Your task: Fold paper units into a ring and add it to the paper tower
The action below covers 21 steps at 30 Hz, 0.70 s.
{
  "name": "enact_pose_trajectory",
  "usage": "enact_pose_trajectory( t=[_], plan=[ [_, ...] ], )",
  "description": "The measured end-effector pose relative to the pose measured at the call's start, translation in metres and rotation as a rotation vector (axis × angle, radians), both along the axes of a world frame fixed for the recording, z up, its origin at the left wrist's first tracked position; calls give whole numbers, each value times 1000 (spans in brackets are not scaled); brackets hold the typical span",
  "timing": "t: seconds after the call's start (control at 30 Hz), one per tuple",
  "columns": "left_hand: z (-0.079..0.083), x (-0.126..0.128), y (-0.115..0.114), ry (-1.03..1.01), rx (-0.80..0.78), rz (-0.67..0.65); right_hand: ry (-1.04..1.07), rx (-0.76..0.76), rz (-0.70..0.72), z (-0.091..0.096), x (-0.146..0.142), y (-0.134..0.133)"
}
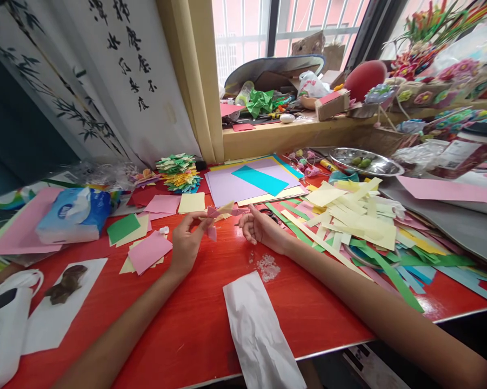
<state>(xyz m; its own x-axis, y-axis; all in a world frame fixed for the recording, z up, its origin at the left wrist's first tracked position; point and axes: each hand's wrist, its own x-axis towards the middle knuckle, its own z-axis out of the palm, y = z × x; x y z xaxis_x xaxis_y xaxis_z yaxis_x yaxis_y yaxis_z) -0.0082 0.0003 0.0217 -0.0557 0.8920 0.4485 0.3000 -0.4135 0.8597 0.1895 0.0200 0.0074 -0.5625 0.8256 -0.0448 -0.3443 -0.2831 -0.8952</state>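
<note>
My left hand (187, 240) pinches a small folded pink paper (213, 232) between thumb and fingers, just above the red table. My right hand (260, 229) has curled fingers and a raised thumb, which meets the right end of the pink folds. A pair of dark-handled scissors (271, 214) lies partly hidden behind my right hand. Closer to me, small clear bits (268, 268) are scattered next to a white paper strip (257, 329). To the left of my left hand lie loose pink squares (151, 252) and a green square (122, 228).
Cut paper strips (348, 216) pile up on the right, before a metal bowl (365, 162). Larger coloured sheets (222, 183) lie at the back beside stacked folded pieces (179, 173). A tissue pack (75, 214) and a white device (6, 335) are on the left.
</note>
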Motion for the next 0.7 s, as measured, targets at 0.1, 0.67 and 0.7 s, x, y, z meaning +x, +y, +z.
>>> enact_pose_trajectory(
  t=[0.1, 0.67, 0.7],
  plan=[
    [-3, 3, 3, -274, -160, -26, 15, -9, -55, -2, -1, 1],
    [1, 12, -1, -501, -761, -283, -315, 223, -136, 0, -5, -10],
    [0, 12, -1, -494, -779, -293, -343, 249, -121, 1, -5, -10]
  ],
)
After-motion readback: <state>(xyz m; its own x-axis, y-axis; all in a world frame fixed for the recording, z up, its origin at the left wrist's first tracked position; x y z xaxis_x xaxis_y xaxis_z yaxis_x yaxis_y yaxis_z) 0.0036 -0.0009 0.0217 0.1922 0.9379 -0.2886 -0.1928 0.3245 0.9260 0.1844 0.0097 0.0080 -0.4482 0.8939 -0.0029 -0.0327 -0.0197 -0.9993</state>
